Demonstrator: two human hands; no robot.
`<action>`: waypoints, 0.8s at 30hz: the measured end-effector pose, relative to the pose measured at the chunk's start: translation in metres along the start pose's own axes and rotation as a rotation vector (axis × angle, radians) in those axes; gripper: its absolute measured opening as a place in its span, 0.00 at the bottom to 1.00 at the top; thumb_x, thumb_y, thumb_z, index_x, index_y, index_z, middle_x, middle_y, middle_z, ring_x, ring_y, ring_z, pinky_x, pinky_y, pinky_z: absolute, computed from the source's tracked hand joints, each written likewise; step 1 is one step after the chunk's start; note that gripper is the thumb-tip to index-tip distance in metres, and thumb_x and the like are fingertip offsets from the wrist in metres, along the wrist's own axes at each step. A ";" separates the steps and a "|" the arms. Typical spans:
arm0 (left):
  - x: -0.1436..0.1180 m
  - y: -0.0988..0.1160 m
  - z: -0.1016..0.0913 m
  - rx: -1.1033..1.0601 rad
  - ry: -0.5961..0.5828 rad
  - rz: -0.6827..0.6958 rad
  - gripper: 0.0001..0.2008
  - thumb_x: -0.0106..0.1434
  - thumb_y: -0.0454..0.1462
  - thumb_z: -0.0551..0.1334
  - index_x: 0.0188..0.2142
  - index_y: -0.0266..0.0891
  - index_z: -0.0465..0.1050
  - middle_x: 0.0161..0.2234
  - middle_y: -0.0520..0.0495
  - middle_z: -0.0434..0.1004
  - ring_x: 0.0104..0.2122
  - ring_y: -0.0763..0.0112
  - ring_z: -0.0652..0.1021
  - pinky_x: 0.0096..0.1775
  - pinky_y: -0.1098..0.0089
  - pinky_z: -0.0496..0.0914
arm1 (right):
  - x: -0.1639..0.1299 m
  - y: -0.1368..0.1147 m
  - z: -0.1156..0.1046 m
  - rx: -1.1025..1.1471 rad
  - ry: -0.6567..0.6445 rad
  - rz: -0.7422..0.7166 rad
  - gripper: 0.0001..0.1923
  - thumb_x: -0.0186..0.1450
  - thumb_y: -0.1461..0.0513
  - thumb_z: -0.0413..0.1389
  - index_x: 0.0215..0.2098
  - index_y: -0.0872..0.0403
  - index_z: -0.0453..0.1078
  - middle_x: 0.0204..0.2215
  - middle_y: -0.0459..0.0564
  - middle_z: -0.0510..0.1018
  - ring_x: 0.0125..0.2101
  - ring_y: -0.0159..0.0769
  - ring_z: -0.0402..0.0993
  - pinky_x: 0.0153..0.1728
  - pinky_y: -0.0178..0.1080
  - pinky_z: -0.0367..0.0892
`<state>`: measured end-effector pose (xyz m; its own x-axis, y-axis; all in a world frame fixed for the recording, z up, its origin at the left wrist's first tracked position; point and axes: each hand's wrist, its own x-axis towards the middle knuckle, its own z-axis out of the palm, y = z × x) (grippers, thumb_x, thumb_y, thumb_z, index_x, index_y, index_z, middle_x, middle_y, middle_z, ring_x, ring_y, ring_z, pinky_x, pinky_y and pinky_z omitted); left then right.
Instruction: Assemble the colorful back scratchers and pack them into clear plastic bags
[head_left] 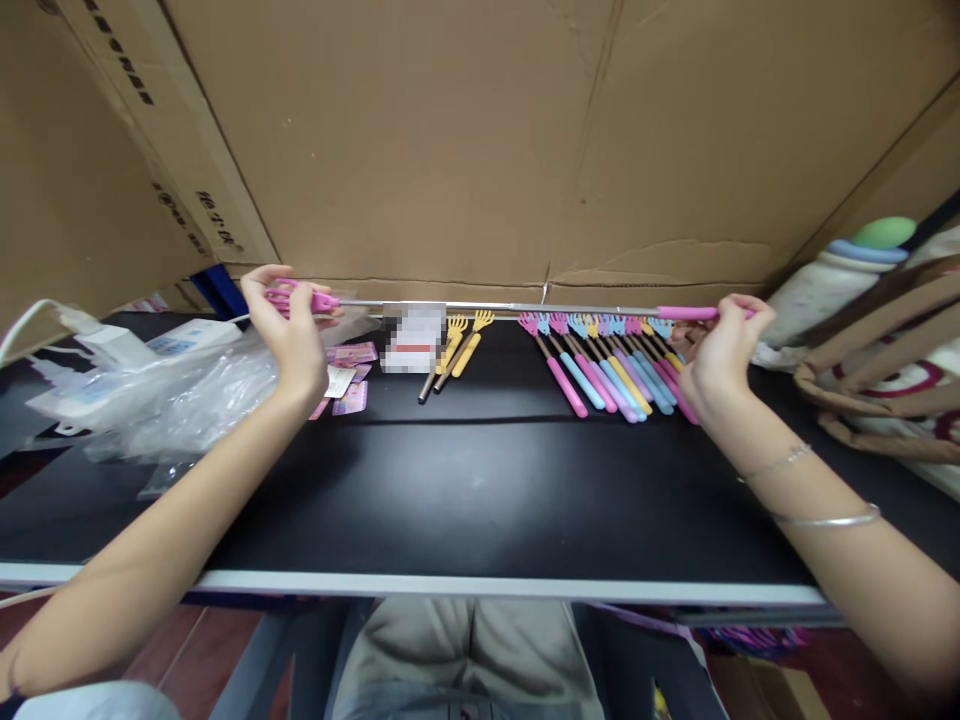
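Now your left hand [289, 325] pinches the pink claw end and your right hand [716, 345] grips the handle, so the back scratcher [510, 307] stretches long above the desk [465, 480].

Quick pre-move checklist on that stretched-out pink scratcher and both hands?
1. Left hand grips the claw end of the pink back scratcher: ok.
2. Right hand grips the pink handle end: ok.
3. Metal rod extended, straight, raised off the black table: ok.
4. Row of coloured scratchers lies under the rod, apart from it: ok.
5. Plastic bags close beside left hand: not ok.
6. Rod sections locked: cannot tell.
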<state>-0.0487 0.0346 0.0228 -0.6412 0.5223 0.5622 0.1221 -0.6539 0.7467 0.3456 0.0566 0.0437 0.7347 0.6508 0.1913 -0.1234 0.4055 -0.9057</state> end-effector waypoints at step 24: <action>-0.080 0.029 0.018 0.115 -0.596 0.209 0.15 0.62 0.39 0.60 0.44 0.45 0.55 0.38 0.48 0.70 0.28 0.72 0.78 0.31 0.70 0.74 | -0.081 0.035 0.001 -0.021 -0.626 -0.153 0.12 0.57 0.58 0.55 0.33 0.46 0.53 0.16 0.38 0.67 0.22 0.37 0.73 0.20 0.38 0.63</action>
<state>0.0195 -0.0166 0.0060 -0.0677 0.6269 0.7761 0.3006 -0.7289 0.6150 0.2804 0.0189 -0.0033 0.2139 0.8405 0.4978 -0.0301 0.5150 -0.8567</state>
